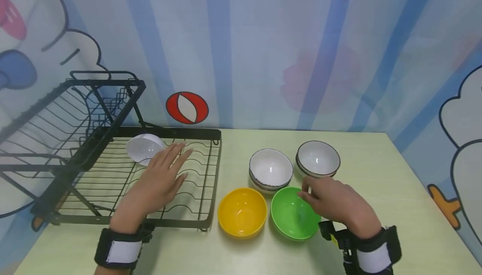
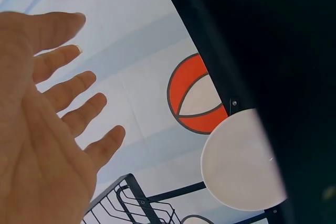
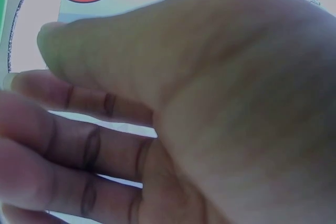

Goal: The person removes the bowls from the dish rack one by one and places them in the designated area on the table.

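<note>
My left hand (image 1: 160, 178) is over the black wire dish rack (image 1: 218, 174) with its fingers stretched out and nothing in them. Just beyond it, a white bowl (image 1: 140, 147) sits tilted on the rack; the left wrist view shows this bowl (image 2: 233, 166) apart from the fingers. Loosely bent, my right hand (image 1: 335, 197) hovers by the right rim of a green bowl (image 1: 291, 216), a gap showing between thumb and forefinger. Whether a fingertip touches the rim I cannot tell. Left of the green bowl stands a yellow bowl (image 1: 242, 212).
Two stacks of white bowls with dark rims, the nearer one (image 1: 271, 168) and the one on the right (image 1: 318, 158), stand behind the coloured bowls. The rack's raised upper tier (image 1: 49, 120) rises at the left. A printed curtain (image 1: 256, 57) hangs behind the table (image 1: 380, 170).
</note>
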Demonstrator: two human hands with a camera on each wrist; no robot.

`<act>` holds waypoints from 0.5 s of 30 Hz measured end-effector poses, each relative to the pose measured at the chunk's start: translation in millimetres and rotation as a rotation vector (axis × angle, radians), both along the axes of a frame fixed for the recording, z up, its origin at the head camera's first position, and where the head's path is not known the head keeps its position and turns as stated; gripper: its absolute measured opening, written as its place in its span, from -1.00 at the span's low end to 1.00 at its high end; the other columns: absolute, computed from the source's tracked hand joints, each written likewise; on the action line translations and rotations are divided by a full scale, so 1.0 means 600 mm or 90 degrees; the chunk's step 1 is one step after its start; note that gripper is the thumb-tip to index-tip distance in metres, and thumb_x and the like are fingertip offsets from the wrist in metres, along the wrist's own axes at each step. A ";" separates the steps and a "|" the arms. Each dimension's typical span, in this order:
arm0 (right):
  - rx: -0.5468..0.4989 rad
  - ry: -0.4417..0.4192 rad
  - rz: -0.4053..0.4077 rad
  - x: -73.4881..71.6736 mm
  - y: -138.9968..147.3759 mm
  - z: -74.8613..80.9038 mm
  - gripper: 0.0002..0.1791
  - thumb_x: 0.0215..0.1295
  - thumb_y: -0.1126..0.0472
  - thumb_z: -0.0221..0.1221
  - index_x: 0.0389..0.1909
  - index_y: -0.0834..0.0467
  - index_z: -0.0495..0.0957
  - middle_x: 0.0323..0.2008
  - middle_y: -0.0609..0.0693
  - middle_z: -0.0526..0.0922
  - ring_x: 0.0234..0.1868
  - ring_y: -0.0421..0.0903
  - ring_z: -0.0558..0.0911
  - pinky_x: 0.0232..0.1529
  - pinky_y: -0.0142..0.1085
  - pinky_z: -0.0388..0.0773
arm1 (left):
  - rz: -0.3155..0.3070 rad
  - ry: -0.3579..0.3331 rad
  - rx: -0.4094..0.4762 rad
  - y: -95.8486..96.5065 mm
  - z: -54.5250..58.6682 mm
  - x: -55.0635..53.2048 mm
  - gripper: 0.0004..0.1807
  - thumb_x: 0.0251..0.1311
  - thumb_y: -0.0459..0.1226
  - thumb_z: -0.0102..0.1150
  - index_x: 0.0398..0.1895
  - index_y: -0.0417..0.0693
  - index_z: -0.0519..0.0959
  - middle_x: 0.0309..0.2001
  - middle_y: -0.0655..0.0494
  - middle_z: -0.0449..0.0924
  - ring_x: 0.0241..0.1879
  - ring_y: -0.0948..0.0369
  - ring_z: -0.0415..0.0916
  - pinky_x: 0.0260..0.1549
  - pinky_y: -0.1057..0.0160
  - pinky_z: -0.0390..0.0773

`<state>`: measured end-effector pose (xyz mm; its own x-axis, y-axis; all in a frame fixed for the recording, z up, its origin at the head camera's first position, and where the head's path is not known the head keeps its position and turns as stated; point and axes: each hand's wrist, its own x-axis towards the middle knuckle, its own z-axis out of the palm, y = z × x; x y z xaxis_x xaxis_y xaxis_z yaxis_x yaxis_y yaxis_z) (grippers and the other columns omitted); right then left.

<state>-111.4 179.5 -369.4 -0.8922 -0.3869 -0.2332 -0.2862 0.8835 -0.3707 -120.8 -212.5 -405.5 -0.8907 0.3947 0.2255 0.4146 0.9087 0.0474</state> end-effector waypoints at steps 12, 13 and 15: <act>-0.014 0.006 0.007 0.003 0.001 0.003 -0.86 0.42 0.13 0.14 -0.15 0.10 0.55 -0.56 -0.13 0.50 -0.55 -0.19 0.43 -0.53 -0.31 0.36 | 0.020 -0.022 -0.022 -0.013 0.004 -0.009 -0.34 0.42 -0.24 0.04 0.52 -0.18 0.13 0.55 -0.23 0.05 0.53 -0.21 0.00 0.45 -0.26 0.15; -0.014 0.006 0.007 0.003 0.001 0.004 -0.86 0.42 0.13 0.13 -0.13 0.10 0.55 -0.56 -0.13 0.50 -0.54 -0.19 0.43 -0.53 -0.31 0.36 | 0.021 -0.020 -0.026 -0.014 0.005 -0.010 -0.33 0.42 -0.25 0.04 0.52 -0.18 0.12 0.55 -0.23 0.05 0.53 -0.21 0.00 0.45 -0.27 0.16; -0.015 0.005 0.005 0.003 0.003 0.005 -0.85 0.42 0.13 0.13 -0.12 0.10 0.55 -0.55 -0.13 0.51 -0.53 -0.19 0.44 -0.52 -0.30 0.36 | 0.022 -0.021 -0.026 -0.015 0.008 -0.012 -0.33 0.41 -0.26 0.04 0.53 -0.19 0.11 0.55 -0.23 0.05 0.53 -0.22 -0.02 0.44 -0.28 0.16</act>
<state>-109.4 181.2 -366.4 -0.8909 -0.3988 -0.2172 -0.2957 0.8724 -0.3892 -128.2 -221.7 -400.9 -0.9106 0.3717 0.1808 0.3818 0.9239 0.0236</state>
